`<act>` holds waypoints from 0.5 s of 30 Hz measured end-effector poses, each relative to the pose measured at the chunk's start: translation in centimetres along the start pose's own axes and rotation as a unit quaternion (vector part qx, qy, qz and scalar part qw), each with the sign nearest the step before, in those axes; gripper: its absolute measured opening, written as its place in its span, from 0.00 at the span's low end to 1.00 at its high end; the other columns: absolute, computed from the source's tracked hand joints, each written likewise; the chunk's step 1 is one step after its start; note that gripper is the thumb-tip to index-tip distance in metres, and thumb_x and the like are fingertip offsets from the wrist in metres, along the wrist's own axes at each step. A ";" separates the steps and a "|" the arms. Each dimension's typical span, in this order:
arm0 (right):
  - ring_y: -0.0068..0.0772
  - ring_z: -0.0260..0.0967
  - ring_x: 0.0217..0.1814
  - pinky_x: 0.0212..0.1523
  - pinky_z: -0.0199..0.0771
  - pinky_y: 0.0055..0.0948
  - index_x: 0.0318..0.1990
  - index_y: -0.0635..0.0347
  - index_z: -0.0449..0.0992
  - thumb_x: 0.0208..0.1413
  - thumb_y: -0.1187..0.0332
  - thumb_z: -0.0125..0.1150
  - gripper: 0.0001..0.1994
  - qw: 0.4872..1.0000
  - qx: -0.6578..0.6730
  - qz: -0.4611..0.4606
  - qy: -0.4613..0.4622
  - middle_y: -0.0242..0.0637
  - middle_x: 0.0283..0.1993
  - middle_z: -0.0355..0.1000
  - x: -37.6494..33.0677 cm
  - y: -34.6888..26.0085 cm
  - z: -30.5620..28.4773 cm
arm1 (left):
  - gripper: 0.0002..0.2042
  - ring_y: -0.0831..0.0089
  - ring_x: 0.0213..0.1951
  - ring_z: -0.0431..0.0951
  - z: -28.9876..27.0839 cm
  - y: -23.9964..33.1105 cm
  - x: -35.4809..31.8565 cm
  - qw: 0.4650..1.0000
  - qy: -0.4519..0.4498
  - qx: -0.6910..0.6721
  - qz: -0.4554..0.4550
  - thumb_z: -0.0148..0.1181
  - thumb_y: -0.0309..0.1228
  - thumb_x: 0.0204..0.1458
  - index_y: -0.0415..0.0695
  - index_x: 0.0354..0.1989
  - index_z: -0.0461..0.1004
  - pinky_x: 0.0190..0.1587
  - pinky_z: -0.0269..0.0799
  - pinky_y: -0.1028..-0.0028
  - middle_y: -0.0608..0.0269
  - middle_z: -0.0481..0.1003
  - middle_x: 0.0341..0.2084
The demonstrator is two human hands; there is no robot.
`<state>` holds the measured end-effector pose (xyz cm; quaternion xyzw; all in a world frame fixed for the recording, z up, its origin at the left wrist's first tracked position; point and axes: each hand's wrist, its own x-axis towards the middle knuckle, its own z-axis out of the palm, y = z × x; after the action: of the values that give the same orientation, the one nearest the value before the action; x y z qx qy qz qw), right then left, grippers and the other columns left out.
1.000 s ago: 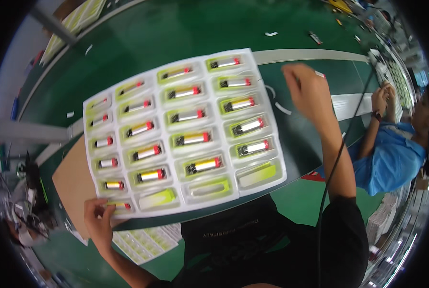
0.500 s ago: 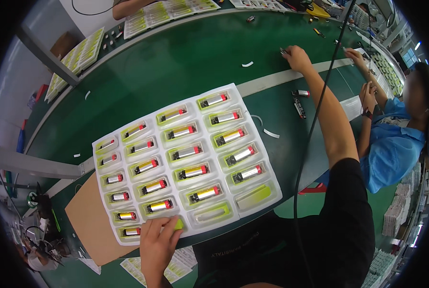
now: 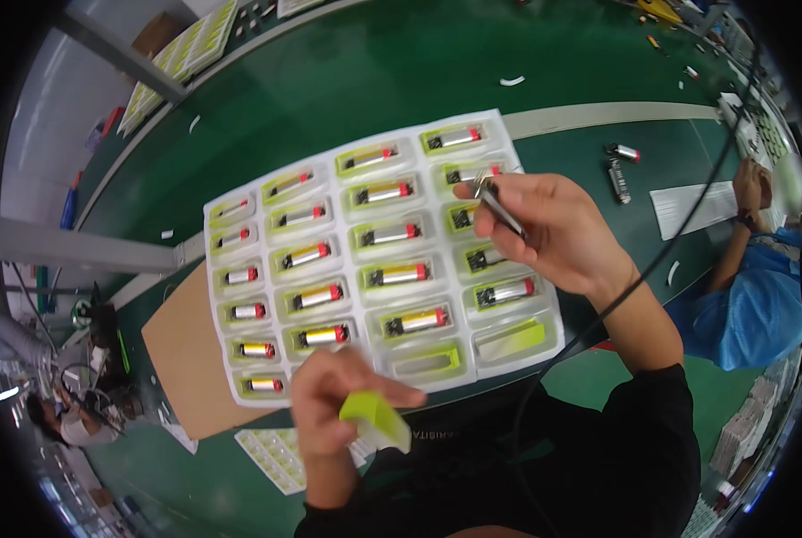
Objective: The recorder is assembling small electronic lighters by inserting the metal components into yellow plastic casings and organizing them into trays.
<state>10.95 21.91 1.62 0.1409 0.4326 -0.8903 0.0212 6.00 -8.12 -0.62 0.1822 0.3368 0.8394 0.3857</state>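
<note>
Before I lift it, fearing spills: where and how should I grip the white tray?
The white tray is broad and most of its open compartments hold silver-and-red parts, so probably grip its outer rim from left and right together, keeping it level.

The left fingers (image 3: 404, 394) and their yellow-green insert (image 3: 374, 418) are blurred; the right fingers (image 3: 527, 190) partly cover packed cylinders (image 3: 483, 259); the upper edge cuts off a far tray (image 3: 195, 65); dark pieces (image 3: 257, 13) beside it are too small to tell.

I'm counting 21 units (image 3: 396, 274) in the mid-frame tray (image 3: 345, 260), two loose ones (image 3: 625, 153) upper right, one handheld (image 3: 507, 218), plus three bare green strips (image 3: 376, 414).
</note>
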 end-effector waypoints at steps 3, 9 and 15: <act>0.19 0.68 0.33 0.32 0.67 0.18 0.62 0.70 0.64 0.60 0.75 0.56 0.22 0.990 -0.117 -0.033 -0.076 0.37 0.38 0.74 -1.8 1.2 2.6 | 0.18 0.58 0.32 0.78 2.0 -1.8 2.4 0.993 0.009 -0.085 -0.078 0.59 0.31 0.51 0.35 0.47 0.64 0.33 0.76 0.69 0.52 0.70 0.32; 0.23 0.71 0.53 0.53 0.69 0.23 0.54 0.65 0.66 0.60 0.78 0.58 0.16 0.958 -0.214 -0.097 -0.164 0.42 0.51 0.75 -3.9 2.1 4.5 | 0.20 0.78 0.28 0.73 4.2 -0.1 5.6 0.900 0.034 0.414 0.131 0.69 0.20 0.40 0.36 0.45 0.76 0.34 0.67 0.80 0.59 0.73 0.32; 0.25 0.73 0.51 0.51 0.70 0.24 0.53 0.66 0.66 0.59 0.77 0.59 0.16 0.934 -0.284 -0.148 -0.160 0.41 0.47 0.76 -3.7 2.2 4.1 | 0.17 0.77 0.27 0.74 3.1 -0.1 5.8 0.897 -0.001 0.408 0.173 0.71 0.20 0.39 0.36 0.41 0.79 0.32 0.67 0.80 0.57 0.75 0.35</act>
<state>13.89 17.06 3.31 -0.0813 0.6743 -0.7340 -0.0026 4.12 -2.29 1.73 0.3798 0.6124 0.6816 0.1268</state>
